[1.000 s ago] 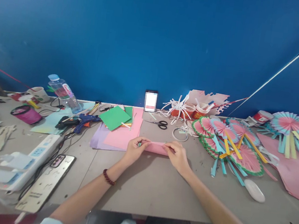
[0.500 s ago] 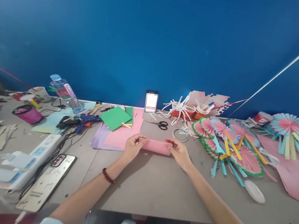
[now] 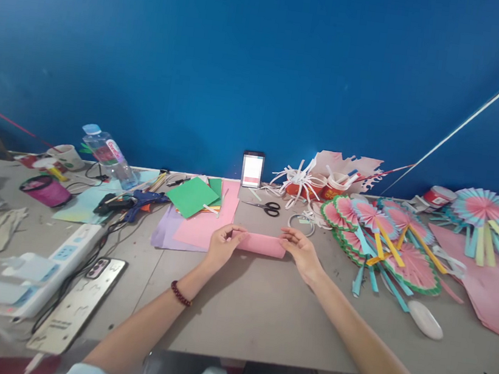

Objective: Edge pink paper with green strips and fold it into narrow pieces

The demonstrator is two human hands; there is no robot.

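Observation:
A pink sheet of paper [image 3: 262, 245], rolled or folded into a narrow band, is held level just above the table in front of me. My left hand [image 3: 223, 246] pinches its left end between thumb and fingers. At the right end, my right hand [image 3: 300, 254] has thumb and fingertips on the paper's edge, its grip looser than the left. Beyond the band lie black-handled scissors [image 3: 267, 208] and a ring-shaped roll of tape [image 3: 301, 224]. Pink sheets [image 3: 197, 233] and green paper [image 3: 193, 197] are stacked to the left of my left hand.
Folded paper fans [image 3: 409, 266] with coloured strips and a white oval object [image 3: 425, 320] lie to the right. On the left are a power strip [image 3: 57, 266], a phone [image 3: 77, 305], cables and a tilted bottle [image 3: 110, 156]. A small screen [image 3: 252, 170] stands against the blue wall.
The fingers of my right hand have loosened and shifted slightly at the paper's right end. My left hand and the paper stay nearly still. At far left, a person's hand has mostly left view.

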